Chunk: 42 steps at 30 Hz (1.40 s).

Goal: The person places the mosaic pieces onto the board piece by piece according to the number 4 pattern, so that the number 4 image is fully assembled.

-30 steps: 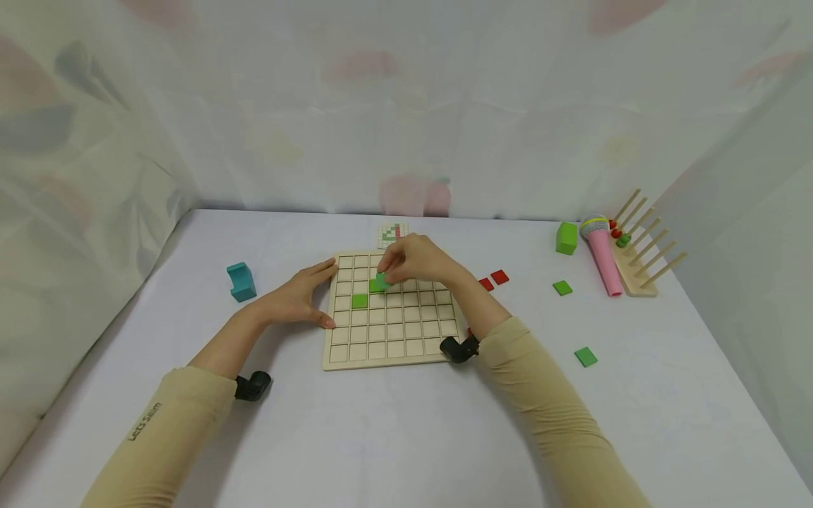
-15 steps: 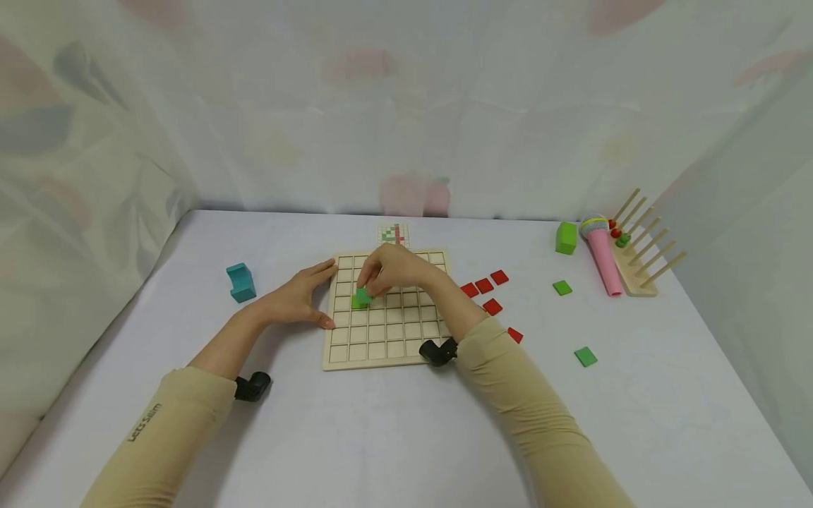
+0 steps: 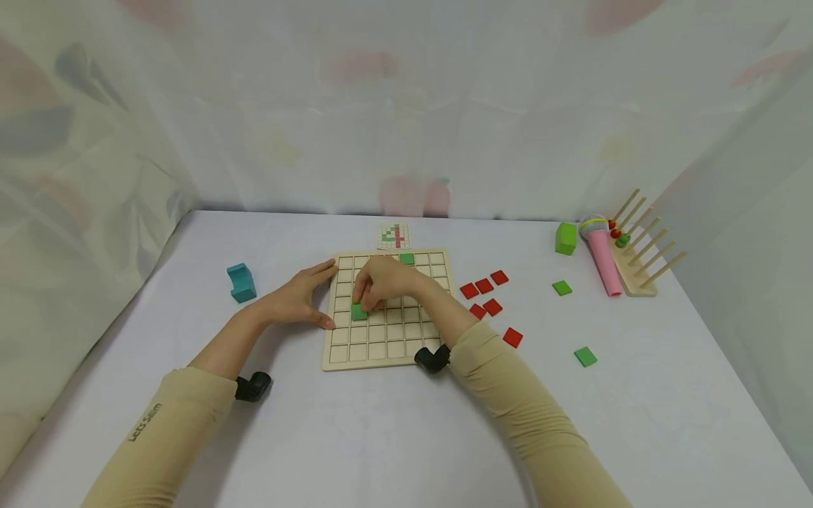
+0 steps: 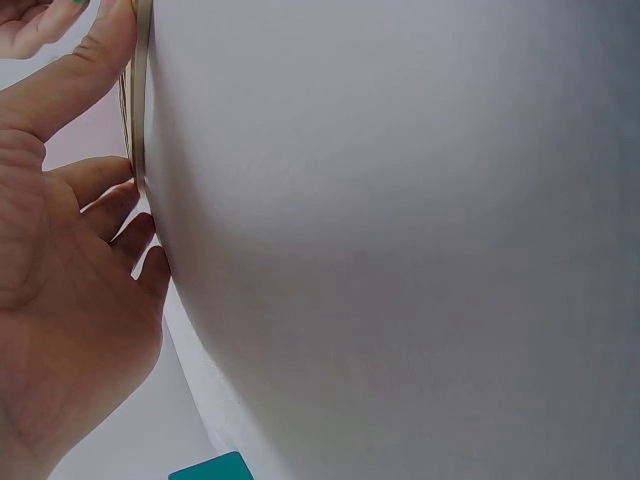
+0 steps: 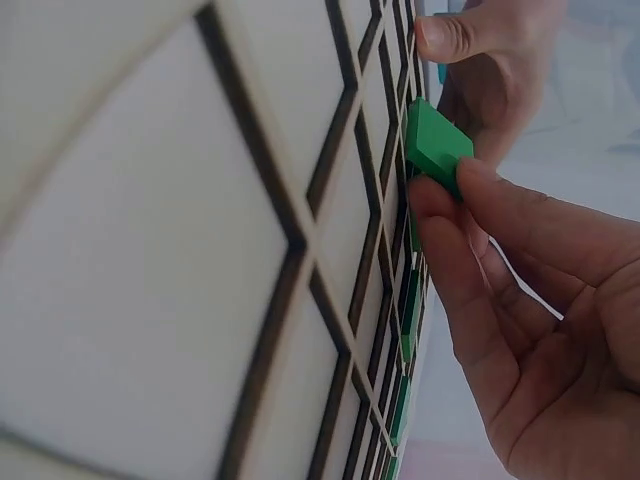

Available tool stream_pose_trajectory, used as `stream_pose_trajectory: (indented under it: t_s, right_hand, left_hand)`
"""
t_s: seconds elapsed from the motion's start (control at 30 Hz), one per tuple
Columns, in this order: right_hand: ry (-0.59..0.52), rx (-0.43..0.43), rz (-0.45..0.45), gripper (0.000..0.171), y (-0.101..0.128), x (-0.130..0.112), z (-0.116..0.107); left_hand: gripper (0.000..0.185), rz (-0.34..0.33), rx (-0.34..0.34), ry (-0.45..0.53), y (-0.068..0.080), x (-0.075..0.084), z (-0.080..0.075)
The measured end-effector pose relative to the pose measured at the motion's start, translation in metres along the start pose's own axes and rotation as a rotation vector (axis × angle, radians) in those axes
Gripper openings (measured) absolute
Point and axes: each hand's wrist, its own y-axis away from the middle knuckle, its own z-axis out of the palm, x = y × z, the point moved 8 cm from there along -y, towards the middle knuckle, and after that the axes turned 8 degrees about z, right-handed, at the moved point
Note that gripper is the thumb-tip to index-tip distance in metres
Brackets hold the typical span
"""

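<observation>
Thumb and forefinger of my right hand pinch a green square tile low over the left part of a wooden grid board. Tilted, with one corner at the grid, the same tile shows in the right wrist view. Beyond it, more green tiles lie in cells. One green tile sits in the board's top row; the right hand covers some cells. My left hand rests at the board's left edge, thumb and fingers spread along it. The left wrist view shows these fingertips touching the board's edge.
Several red tiles lie right of the board, with two green tiles farther right. A small pattern card lies behind the board. Around stand a teal block, a green block, a pink toy microphone and a peg rack.
My right hand has moved left and nearer to me across the board, carrying the green tile to a cell lower down. The left hand has stayed in place.
</observation>
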Motion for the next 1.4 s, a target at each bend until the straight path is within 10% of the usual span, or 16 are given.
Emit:
stream_pose_trajectory:
  t_s: [1.4]
  right_hand:
    - [0.204,0.074,-0.03,0.007,0.005,-0.01,0.004]
  left_hand:
    - [0.119,-0.003,-0.005,-0.006,0.0,0.0,0.001]
